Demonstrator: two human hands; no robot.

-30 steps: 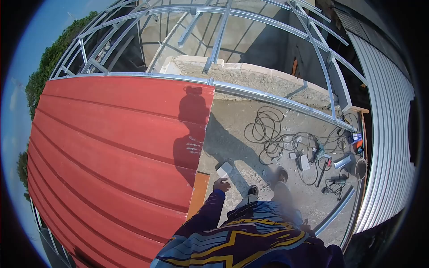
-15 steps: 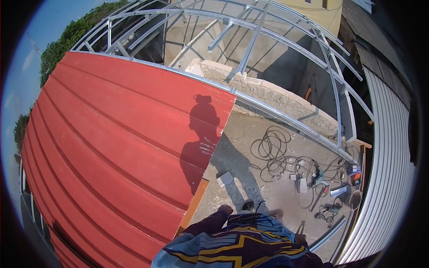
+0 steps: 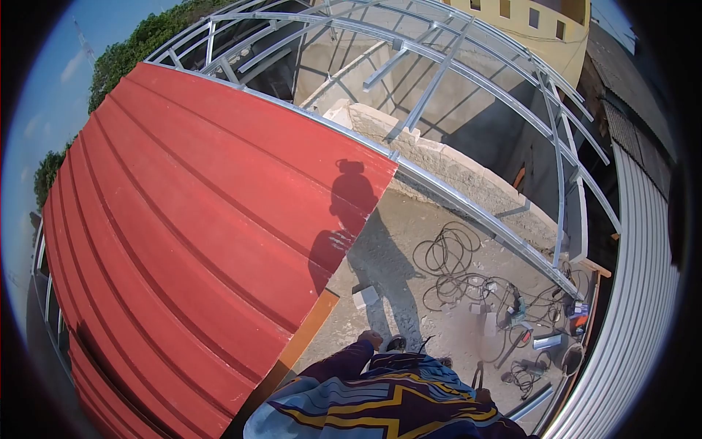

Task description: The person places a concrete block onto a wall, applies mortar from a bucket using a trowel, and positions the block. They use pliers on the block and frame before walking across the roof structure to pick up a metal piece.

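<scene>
My left hand (image 3: pixel 371 338) hangs beside my body with its fingers curled; nothing shows sticking out of it. The orange-brown edge board (image 3: pixel 311 329) and the red ribbed roofing sheet (image 3: pixel 212 212) lie to its left. My right hand (image 3: pixel 483 396) is low on the other side, partly behind my patterned shirt (image 3: pixel 395 402). From it rises a thin dark tool with a looped handle (image 3: pixel 479 374), too small to name exactly. My shadow falls across the sheet and the concrete floor (image 3: pixel 431 205).
Coiled cables (image 3: pixel 446 249) spread over the floor at right, with a green power tool (image 3: pixel 518 307), a second tool (image 3: pixel 525 372) and a bucket (image 3: pixel 572 358). A white block (image 3: pixel 365 296) lies near my feet. Metal roof trusses (image 3: pixel 442 73) span beyond a rough wall (image 3: pixel 439 161); corrugated sheeting (image 3: pixel 635 293) borders the right.
The view has shifted, so the roof sheet and trusses sit further right and the sheet's lower edge further left. Both hands stay low beside my body; the looped tool remains at my right hand.
</scene>
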